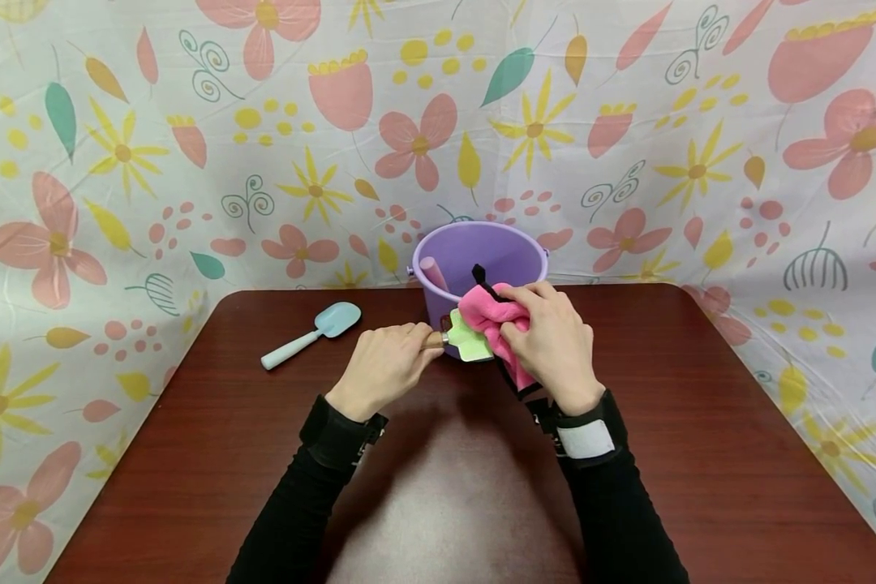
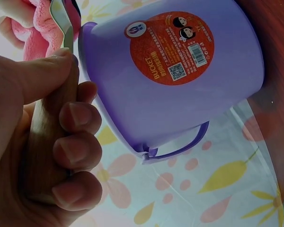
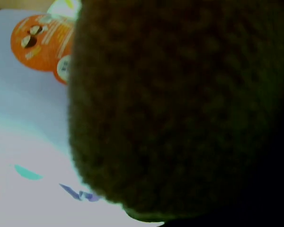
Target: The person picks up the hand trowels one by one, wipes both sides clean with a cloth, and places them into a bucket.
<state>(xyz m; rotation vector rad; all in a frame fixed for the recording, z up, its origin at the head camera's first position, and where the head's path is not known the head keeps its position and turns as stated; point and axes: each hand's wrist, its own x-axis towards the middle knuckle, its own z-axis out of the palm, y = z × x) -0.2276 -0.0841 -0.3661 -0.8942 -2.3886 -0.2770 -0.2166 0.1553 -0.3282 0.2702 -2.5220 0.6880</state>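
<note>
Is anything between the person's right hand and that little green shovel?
Yes, the pink cloth: the right hand holds it bunched at the blade of the green shovel. Nothing else visible stands between.

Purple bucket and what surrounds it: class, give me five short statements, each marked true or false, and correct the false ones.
1. The left hand grips a wooden handle. True.
2. The right hand holds a yellow sponge. False: it holds a pink cloth.
3. The light-blue trowel lies on the table, left of the bucket. True.
4. The bucket is tipped on its side. False: it stands upright.
5. The bucket's round sticker is mainly green. False: it is mainly red-orange.
</note>
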